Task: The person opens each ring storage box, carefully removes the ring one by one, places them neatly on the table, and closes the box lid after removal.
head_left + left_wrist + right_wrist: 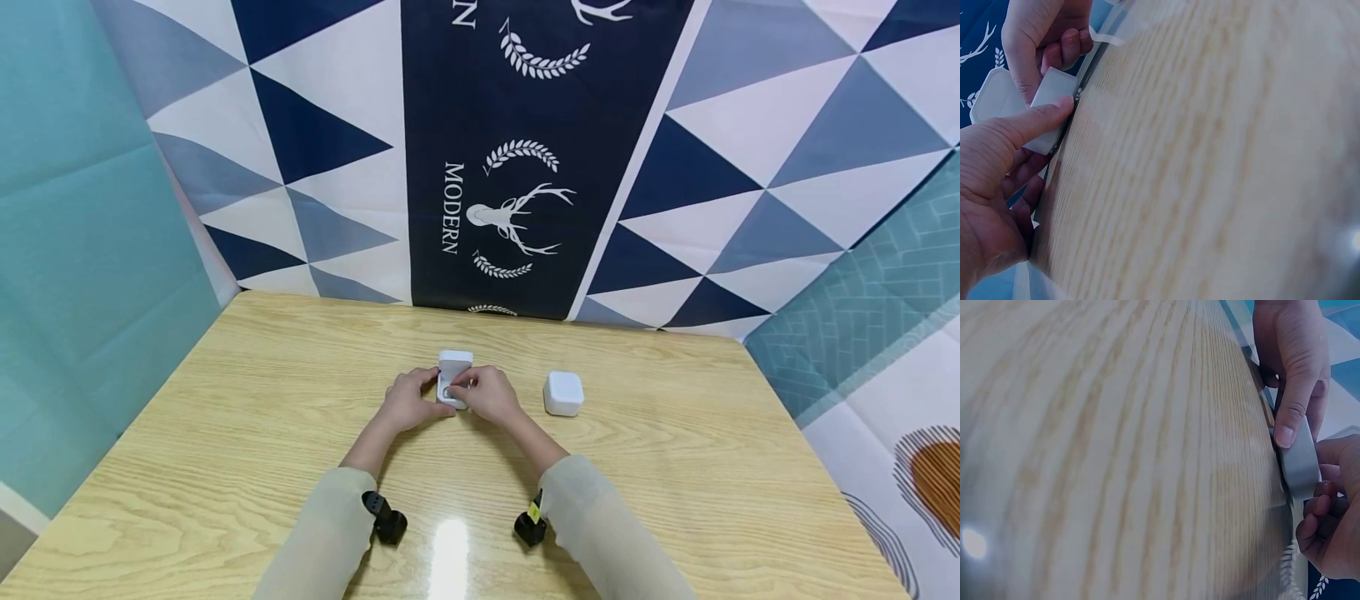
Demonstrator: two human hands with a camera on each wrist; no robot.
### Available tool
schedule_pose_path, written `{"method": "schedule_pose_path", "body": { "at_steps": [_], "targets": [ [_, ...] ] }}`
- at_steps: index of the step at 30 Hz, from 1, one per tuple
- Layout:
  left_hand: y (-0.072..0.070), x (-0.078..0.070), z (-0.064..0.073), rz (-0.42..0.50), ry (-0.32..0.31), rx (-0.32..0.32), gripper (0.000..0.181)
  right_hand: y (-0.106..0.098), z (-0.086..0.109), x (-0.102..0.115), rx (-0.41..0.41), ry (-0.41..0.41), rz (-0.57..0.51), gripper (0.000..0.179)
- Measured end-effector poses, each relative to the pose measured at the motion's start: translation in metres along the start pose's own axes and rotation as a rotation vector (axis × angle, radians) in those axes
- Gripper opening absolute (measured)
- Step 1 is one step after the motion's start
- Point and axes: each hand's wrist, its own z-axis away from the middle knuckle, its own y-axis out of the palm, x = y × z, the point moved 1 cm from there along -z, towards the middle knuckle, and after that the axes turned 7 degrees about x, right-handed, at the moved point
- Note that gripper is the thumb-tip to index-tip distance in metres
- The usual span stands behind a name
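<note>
A small white ring box (455,359) stands on the table with its lid raised. My left hand (408,402) grips it from the left, the thumb along the front wall and the fingers on the far side. In the left wrist view that thumb lies flat across the box front (1054,87). From the right, my right hand (491,395) reaches into the box; its thumb and index finger pinch what looks like a small ring (446,392) inside. The right hand's other fingers are curled, as the right wrist view shows. In both wrist views the ring is hidden.
A white rounded cube-shaped box (563,393) sits on the wooden table (675,475), a short way right of my right hand. Behind the table's far edge hangs a patterned cloth (330,167) with triangles and a dark deer-print strip.
</note>
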Motion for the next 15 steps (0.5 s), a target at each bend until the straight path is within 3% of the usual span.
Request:
{"method": "schedule_pose_path", "body": {
  "at_steps": [15],
  "targets": [
    [0.0004, 0.0008, -0.0001, 0.017, 0.002, 0.0, 0.076, 0.0013, -0.0022, 0.0002, -0.022, 0.006, 0.002, 0.013]
  ]
}}
